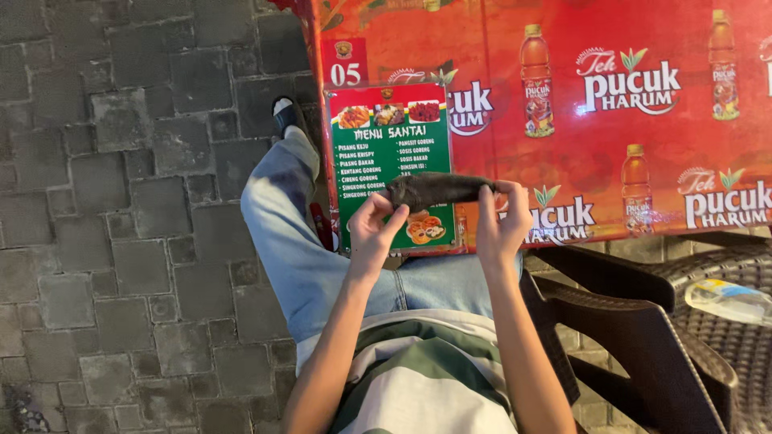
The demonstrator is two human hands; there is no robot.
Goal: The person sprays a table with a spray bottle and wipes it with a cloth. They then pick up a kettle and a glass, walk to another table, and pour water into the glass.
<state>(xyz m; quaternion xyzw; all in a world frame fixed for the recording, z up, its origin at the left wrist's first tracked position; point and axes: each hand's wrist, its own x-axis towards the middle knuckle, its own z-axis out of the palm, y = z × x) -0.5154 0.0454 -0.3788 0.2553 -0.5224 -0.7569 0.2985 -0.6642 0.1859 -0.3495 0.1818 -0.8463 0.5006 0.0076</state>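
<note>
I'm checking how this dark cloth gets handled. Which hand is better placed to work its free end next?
Probably the left hand: its fingers pinch the dark cloth at the end lying over the green menu card. The right hand grips the other end, seemingly anchoring it above the red table.
</note>
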